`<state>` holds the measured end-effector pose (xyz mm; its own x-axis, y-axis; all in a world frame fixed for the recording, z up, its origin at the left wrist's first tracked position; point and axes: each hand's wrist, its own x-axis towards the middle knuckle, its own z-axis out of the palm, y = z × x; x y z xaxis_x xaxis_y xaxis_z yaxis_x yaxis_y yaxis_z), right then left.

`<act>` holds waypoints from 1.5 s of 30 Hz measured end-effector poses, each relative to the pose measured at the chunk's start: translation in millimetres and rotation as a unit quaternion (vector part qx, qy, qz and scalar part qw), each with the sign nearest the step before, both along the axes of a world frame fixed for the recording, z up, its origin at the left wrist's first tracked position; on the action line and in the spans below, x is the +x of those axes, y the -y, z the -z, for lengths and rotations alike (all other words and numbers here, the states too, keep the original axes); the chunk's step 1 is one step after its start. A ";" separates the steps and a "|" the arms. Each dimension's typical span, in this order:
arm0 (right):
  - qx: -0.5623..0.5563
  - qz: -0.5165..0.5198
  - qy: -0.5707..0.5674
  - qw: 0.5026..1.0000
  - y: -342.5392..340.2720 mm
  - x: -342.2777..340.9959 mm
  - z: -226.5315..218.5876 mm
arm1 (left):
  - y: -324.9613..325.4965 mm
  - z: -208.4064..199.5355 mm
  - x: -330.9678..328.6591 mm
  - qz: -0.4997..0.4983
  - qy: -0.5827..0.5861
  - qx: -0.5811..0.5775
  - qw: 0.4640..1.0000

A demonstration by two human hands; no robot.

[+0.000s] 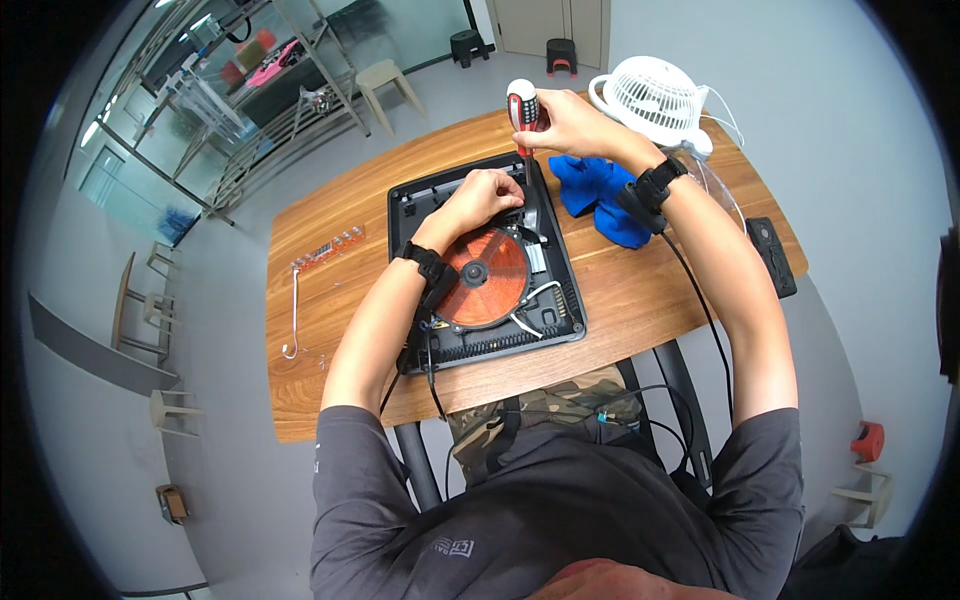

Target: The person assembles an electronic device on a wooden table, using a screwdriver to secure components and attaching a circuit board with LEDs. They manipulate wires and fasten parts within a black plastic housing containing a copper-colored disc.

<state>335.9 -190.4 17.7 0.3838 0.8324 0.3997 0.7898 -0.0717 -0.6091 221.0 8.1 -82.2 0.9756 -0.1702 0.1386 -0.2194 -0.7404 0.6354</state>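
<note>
An opened induction cooker lies on the table in front of me, its black casing exposing a round copper coil. My right hand grips a screwdriver with a red, white and black handle. The screwdriver stands nearly upright over the casing's far right corner, its shaft pointing down. Close to its lower end, my left hand rests over the far part of the casing with fingers pinched together. Whatever lies between those fingers is hidden. White wires run beside the coil.
A blue cloth lies right of the cooker, with a white fan behind it. A black power strip sits at the right edge. On the left are a small orange circuit strip and a white cable. Black cables hang from both wrists.
</note>
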 end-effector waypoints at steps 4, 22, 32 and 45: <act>-0.009 0.000 -0.004 1.000 -0.2 -1.0 3.5 | 1.4 -0.7 -1.7 -0.008 -0.002 0.001 1.000; -0.010 -0.014 -0.012 1.000 -6.3 -9.9 16.2 | -5.6 4.5 -2.9 -0.028 -0.063 -0.063 0.996; -0.010 -0.029 -0.003 1.000 -9.5 -9.3 19.4 | -4.6 2.9 -4.7 -0.029 -0.057 -0.052 0.997; -0.017 -0.023 0.010 1.000 -12.9 -11.1 18.3 | -10.5 14.0 0.1 -0.037 -0.069 -0.080 0.994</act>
<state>324.8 -177.5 -0.6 0.3369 0.8626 0.3773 0.8045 -0.0556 -0.5913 221.1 18.6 -96.2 0.9962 -0.0844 0.0217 -0.0707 -0.6378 0.7669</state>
